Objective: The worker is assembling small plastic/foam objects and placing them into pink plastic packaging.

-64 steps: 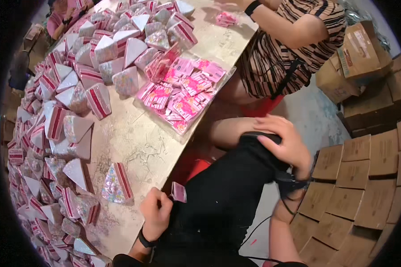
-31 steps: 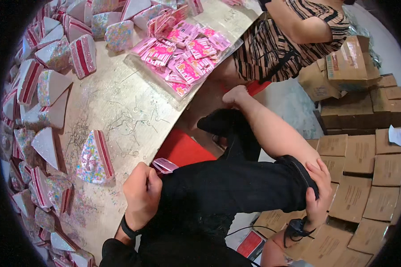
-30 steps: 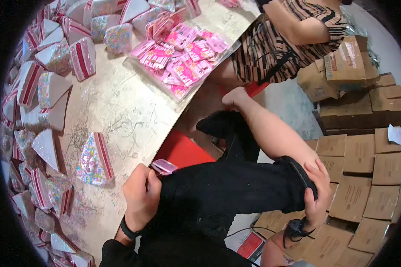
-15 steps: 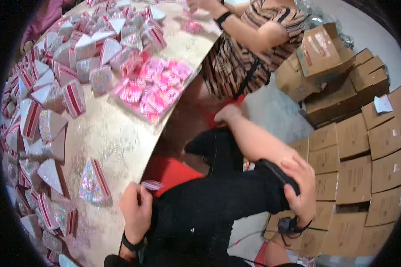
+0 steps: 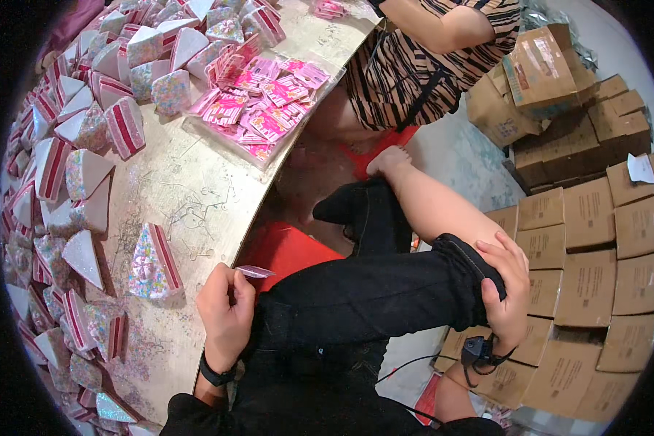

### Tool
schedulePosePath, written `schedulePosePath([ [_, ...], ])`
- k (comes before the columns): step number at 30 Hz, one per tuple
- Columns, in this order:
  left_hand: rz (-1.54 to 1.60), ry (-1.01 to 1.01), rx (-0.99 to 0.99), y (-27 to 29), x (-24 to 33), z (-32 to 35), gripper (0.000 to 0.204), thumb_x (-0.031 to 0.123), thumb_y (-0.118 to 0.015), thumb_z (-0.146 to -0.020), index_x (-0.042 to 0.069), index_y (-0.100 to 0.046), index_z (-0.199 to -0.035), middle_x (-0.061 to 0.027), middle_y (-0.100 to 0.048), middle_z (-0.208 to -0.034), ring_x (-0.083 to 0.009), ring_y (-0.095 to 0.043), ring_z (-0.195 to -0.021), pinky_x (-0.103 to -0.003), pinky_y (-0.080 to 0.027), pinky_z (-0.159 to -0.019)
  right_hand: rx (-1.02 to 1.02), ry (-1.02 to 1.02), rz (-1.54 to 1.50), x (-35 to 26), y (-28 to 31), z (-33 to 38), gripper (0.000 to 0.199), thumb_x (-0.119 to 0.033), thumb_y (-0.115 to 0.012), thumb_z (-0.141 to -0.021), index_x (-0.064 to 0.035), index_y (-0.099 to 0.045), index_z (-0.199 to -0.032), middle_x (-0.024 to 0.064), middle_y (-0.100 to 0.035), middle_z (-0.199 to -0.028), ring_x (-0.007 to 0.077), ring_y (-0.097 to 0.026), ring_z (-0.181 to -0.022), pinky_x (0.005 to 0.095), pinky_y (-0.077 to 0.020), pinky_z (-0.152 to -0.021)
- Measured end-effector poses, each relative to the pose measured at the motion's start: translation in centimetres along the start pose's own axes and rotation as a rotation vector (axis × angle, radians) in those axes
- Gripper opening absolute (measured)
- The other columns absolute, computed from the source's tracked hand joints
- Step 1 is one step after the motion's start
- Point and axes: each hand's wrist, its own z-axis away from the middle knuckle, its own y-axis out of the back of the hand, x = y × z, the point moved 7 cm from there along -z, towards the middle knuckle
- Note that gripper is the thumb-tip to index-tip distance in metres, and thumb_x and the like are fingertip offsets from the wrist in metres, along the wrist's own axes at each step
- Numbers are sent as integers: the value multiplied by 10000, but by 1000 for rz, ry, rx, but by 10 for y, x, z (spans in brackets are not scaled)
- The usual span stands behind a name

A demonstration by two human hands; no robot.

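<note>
My left hand (image 5: 225, 312) rests at the table edge and pinches a small pink flat packet (image 5: 255, 272) between its fingers. A wedge-shaped box with a sprinkle pattern and red stripes (image 5: 152, 263) stands on the table just left of that hand. My right hand (image 5: 506, 291) grips the rolled-up black trouser hem (image 5: 466, 265) at my raised knee, with my bare lower leg (image 5: 429, 200) stretched out beyond it.
A clear tray of pink packets (image 5: 258, 109) lies on the pale table (image 5: 189, 196). Many wedge boxes (image 5: 73, 174) crowd the table's left side. A person in a striped top (image 5: 421, 58) is at the far end. Stacked cardboard cartons (image 5: 581, 232) fill the right. A red stool (image 5: 287, 251) is under me.
My right hand has gone from my lap down to the knee and now grips the trouser hem. My left hand keeps the pink packet at the table edge. The view has shifted.
</note>
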Motion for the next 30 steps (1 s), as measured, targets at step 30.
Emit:
schedulePosePath([
  [30, 64, 30, 19, 2, 1, -3, 201, -15, -597, -866, 20, -473, -712, -65, -403, -574, -147, -394, -484, -291, -329, -473, 40, 92, -90, -4, -11, -34, 307, -250, -632, -783, -42, -673, -1004, 90, -667, -1123, 349, -532, -1182, 478, -362, -1018],
])
